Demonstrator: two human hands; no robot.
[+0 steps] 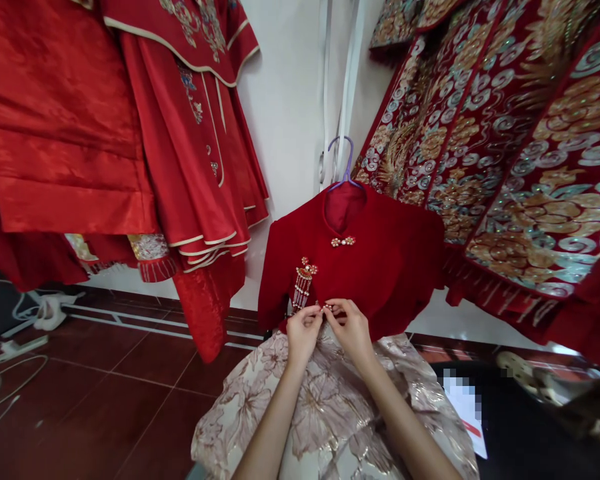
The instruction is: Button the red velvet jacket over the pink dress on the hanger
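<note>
A small red velvet jacket [380, 260] hangs on a purple hanger [347, 160] over a pale floral brocade skirt [330, 407]. Its collar is closed by a pearl clasp [343, 241], and a beaded tassel brooch [303, 283] hangs on its front. My left hand [304, 331] and my right hand [351, 327] meet at the jacket's lower front edge. Both pinch a small fastener [326, 308] there, fingertips pressed together. What lies between the fingers is too small to name for certain.
Red satin robes [130, 133] hang at the left. Dark red robes with gold and silver embroidery [520, 147] hang at the right. A dark red tiled floor [105, 400] lies below, with white cables and a power strip [25, 343] at the far left.
</note>
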